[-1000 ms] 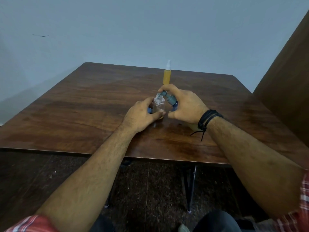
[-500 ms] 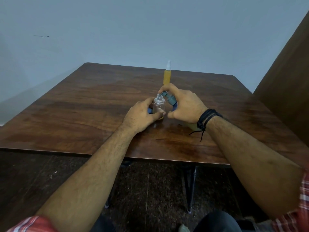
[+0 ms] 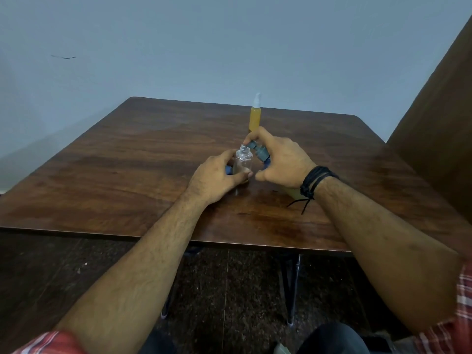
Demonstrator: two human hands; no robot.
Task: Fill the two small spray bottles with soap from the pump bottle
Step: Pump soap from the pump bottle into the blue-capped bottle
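Note:
A small clear spray bottle (image 3: pixel 244 163) stands uncapped on the wooden table (image 3: pixel 127 159), and my left hand (image 3: pixel 217 178) grips its lower body. My right hand (image 3: pixel 279 159) holds the pump bottle (image 3: pixel 260 150), tilted so that its grey-blue pump head points at the small bottle's open neck; a finger lies on top of the pump. Most of the pump bottle is hidden under my right hand. A second spray bottle (image 3: pixel 255 117) with a white top, filled with yellow-orange soap, stands upright behind my hands.
A blue object (image 3: pixel 228 170) shows just behind my left hand's fingers. A brown wooden panel (image 3: pixel 439 129) rises at the table's right side. A pale wall stands behind the table. Dark floor and table legs lie below the front edge.

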